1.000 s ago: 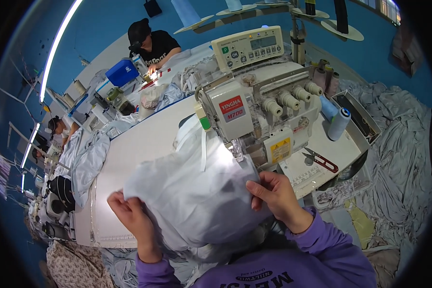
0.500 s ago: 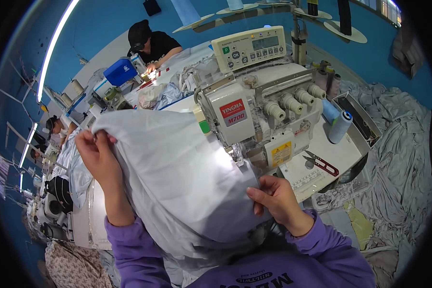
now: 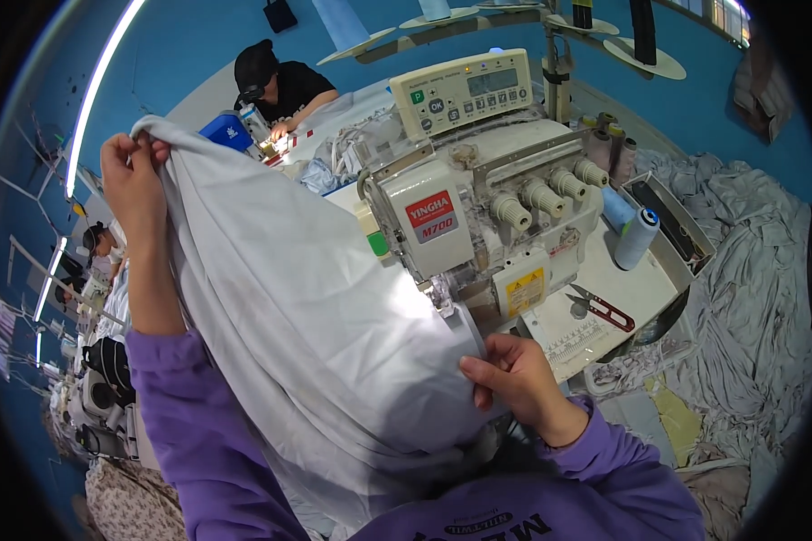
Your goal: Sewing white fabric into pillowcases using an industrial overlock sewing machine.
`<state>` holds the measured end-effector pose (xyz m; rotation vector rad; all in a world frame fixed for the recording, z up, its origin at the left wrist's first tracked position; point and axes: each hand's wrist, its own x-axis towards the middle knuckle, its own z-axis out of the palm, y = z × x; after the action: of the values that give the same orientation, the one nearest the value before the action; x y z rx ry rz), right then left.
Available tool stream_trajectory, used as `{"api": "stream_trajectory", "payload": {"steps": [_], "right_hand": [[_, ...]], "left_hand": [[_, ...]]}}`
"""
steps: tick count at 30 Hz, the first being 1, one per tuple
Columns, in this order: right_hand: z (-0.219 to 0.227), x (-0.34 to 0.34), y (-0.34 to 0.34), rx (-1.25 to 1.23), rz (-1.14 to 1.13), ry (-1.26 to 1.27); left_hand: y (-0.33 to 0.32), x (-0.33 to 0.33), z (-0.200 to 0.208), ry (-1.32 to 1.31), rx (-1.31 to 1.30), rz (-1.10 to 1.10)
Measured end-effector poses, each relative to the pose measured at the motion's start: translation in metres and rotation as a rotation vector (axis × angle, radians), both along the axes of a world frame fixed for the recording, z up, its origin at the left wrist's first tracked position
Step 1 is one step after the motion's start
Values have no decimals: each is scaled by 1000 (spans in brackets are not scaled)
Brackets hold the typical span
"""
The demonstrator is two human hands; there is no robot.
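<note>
A large pale grey fabric piece (image 3: pixel 289 298) drapes from my raised left hand down over my lap and under the sewing head of an overlock machine (image 3: pixel 433 216). My left hand (image 3: pixel 135 171) pinches a corner of the cloth, up and to the left of the machine. By the front of the lit presser foot (image 3: pixel 439 298), my right hand (image 3: pixel 514 379) grips the edge of the same fabric between thumb and fingers. The cloth edge runs from the foot to these fingers. Folds hide the fabric's lower part.
Red-handled thread snips (image 3: pixel 604 308) lie on the machine table, near a pale blue thread cone (image 3: pixel 637 239) and an open tray (image 3: pixel 672 216). Heaped grey cloth (image 3: pixel 740 288) fills the right side. Across the table a co-worker (image 3: pixel 284 86) bends over another machine.
My left hand has risen and moved left, lifting the cloth corner and stretching the fabric out. My right hand stays nearly in place at the fabric edge.
</note>
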<state>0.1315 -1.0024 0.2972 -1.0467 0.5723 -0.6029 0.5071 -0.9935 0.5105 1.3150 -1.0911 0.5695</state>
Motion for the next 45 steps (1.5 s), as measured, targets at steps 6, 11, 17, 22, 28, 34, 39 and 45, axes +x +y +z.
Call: {"api": "stream_trajectory", "payload": {"steps": [6,11,17,22,28,34,39,45], "right_hand": [[-2,2,1,-24,3,11],[-6,1,-3,-41,33,-4],[-2,-2,-1,0,10,-4],[-2,4,3,-17,11,-28],[-4,2,4,-28,-9,-20],[-8,1,-1,14,-10,-57],[-5,-1,4,1,-2,-54],[-10,4,0,-17,-18,-70]], "left_hand": [[22,16,-32,-36,538,-140],[161,-105,-182,-457,1416,-162],[194,-140,-206,68,1168,376],[162,-100,-168,106,298,365],[132,-58,-116,93,48,128],[180,-135,-189,-13,1020,-43],[191,-132,-234,-168,786,184],[132,-84,-162,-239,198,390]]}}
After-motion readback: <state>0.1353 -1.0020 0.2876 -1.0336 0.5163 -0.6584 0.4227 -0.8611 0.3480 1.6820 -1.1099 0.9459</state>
